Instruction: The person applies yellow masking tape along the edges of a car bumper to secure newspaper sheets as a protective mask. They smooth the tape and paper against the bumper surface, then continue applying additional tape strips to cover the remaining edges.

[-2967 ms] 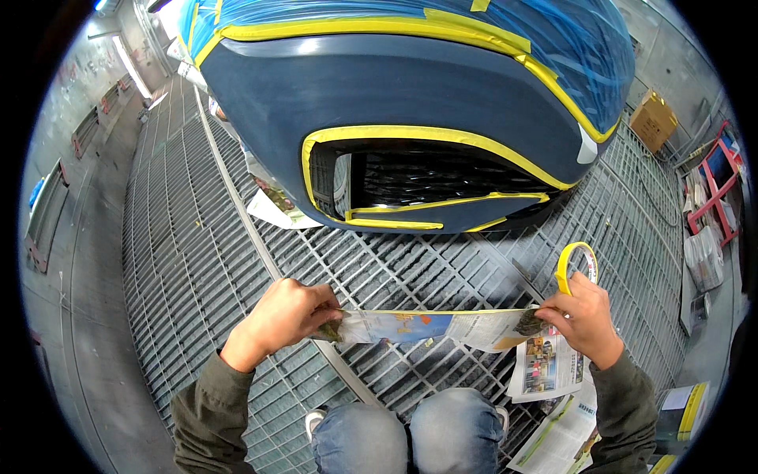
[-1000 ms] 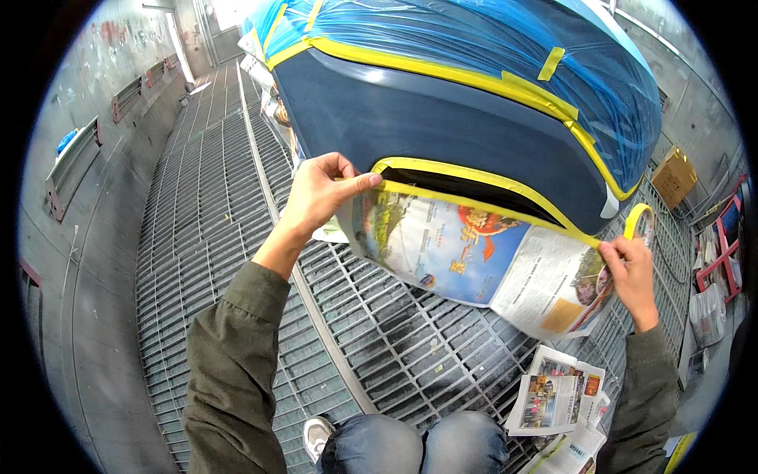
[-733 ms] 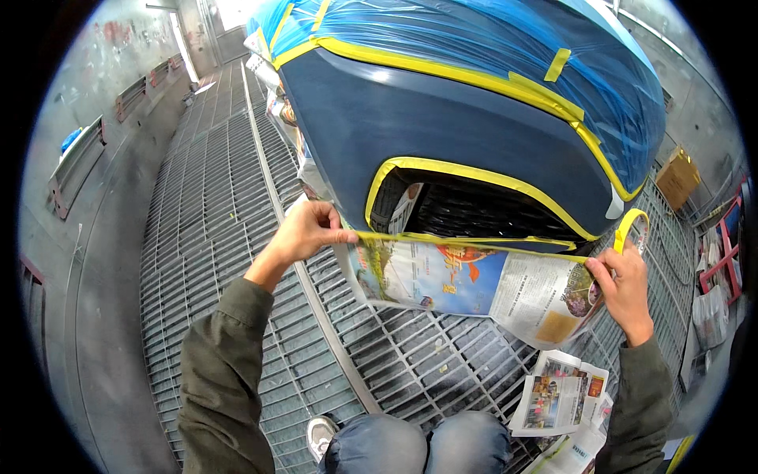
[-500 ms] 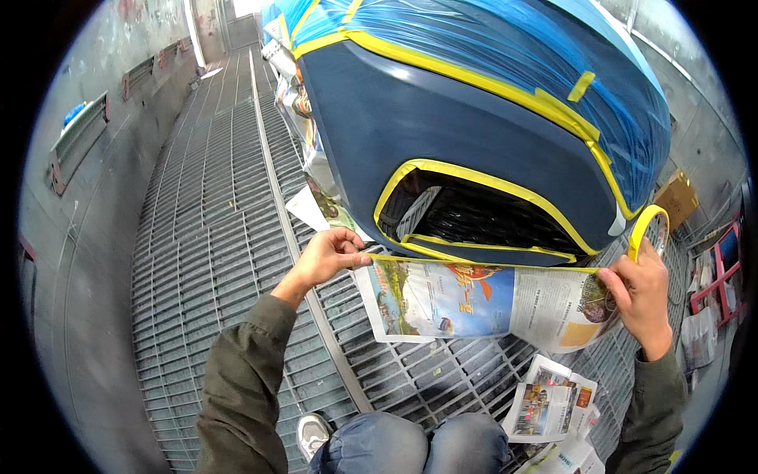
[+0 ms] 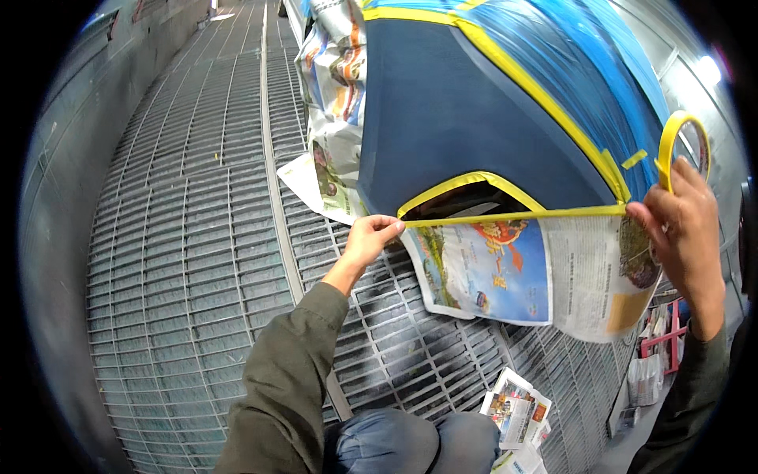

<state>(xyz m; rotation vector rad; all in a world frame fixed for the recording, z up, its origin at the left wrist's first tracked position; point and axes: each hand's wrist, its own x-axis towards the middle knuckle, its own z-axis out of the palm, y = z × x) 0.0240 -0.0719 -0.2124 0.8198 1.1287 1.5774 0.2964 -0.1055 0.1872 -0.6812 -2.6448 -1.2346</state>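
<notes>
Between my hands a newspaper sheet (image 5: 513, 272) hangs from a yellow masking tape strip (image 5: 505, 218) along its top edge. My left hand (image 5: 368, 242) pinches the strip's left end, closed at thumb and fingertips. At the other end, my right hand (image 5: 685, 229) is closed around a yellow masking tape roll (image 5: 668, 150), its thumb at the strip. Behind the sheet stands a dark blue car bumper (image 5: 458, 110). Its yellow-taped opening (image 5: 458, 204) is partly hidden by the sheet. Whether the strip touches the bumper, I cannot tell.
Blue plastic film (image 5: 584, 87) covers the bodywork above, edged with yellow tape. More newspaper (image 5: 335, 103) covers the bumper's left side. Underfoot lies a metal grating (image 5: 189, 261). Loose newspapers (image 5: 517, 415) lie by my knees, and a red frame (image 5: 671, 340) stands at right.
Both hands have moved right and up, carrying the taped sheet higher against the bumper opening; the right end rose most. My view has shifted, with the bumper now nearer and further right.
</notes>
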